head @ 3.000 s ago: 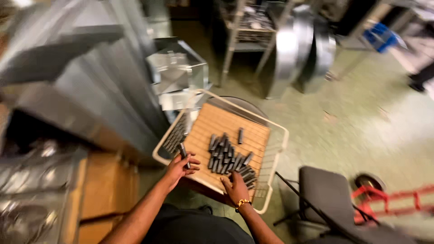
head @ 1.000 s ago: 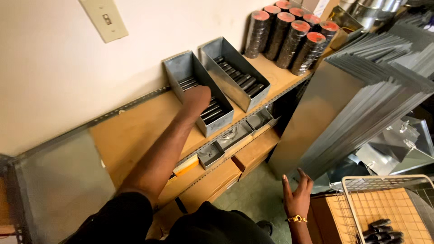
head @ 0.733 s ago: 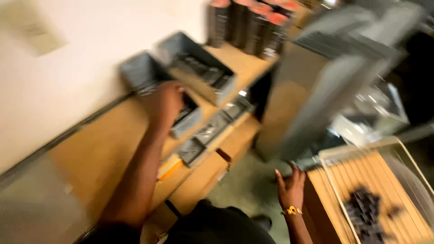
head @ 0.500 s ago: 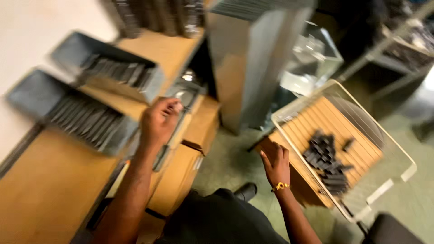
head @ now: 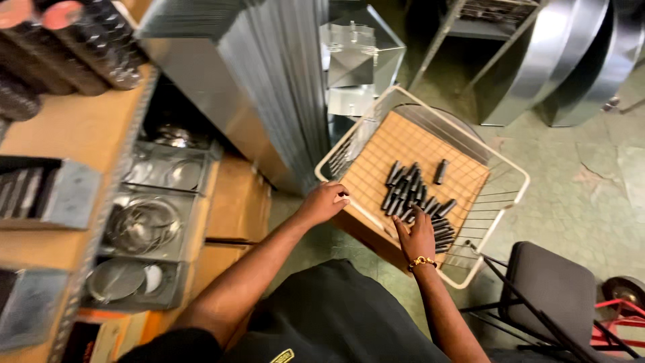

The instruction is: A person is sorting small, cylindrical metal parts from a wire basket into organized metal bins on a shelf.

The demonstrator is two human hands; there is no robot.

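A white wire basket (head: 512, 176) with a brown pegboard floor holds several short dark metal pieces (head: 416, 191) in a loose pile. My left hand (head: 324, 202) rests at the basket's near left rim, fingers curled; whether it holds anything I cannot tell. My right hand (head: 416, 234), with a gold bracelet at the wrist, lies flat among the dark pieces at the near edge of the pile, fingers spread on them.
Stacked sheet-metal panels (head: 269, 87) stand left of the basket. A wooden shelf (head: 74, 128) on the left carries grey bins and dark cylinders, with round metal lids below. A black chair (head: 557, 289) stands at lower right. Curved metal ducts (head: 571, 60) lean at the back.
My view swung from the shelf on the left to the basket. My left hand left the grey bins and came to the basket's rim. My right hand dropped onto the dark pieces.
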